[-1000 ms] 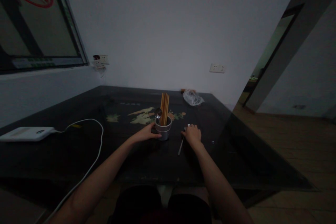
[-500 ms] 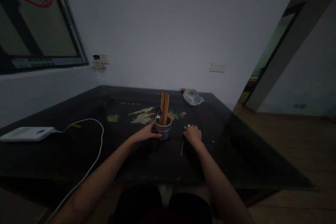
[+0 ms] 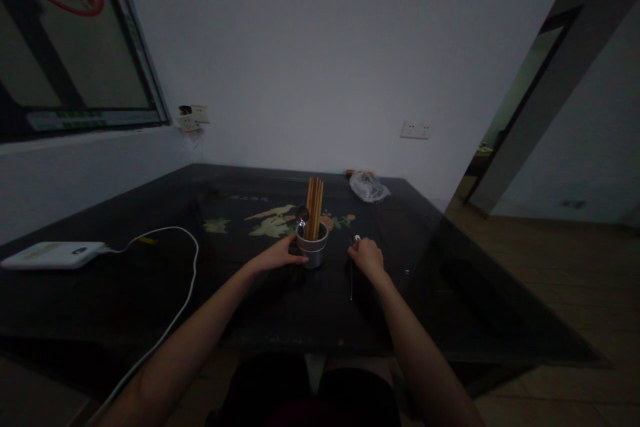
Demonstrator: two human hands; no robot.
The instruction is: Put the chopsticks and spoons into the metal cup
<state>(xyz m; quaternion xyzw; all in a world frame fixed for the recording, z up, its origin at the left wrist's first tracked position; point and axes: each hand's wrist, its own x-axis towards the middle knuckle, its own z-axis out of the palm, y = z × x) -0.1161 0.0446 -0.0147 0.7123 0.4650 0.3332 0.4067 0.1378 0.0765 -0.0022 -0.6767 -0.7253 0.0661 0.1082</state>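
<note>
My left hand is curled around the left side of a grey metal cup, thumb across its front. The cup stands upright on the dark table. A bundle of wooden chopsticks rises out of it, with a metal spoon leaning at the left of the rim. To the right of the cup, my right hand is closed on a thin metal spoon, whose handle points toward me. Fingers partly cover its far end, where a bright glint shows.
A white power bank with a white cable lies on the left of the table. Near the wall is a crumpled clear plastic bag. Sockets are set in the wall behind.
The spoon in my right hand has turned a little, its near end swinging slightly right. My left hand keeps the same hold on the cup.
</note>
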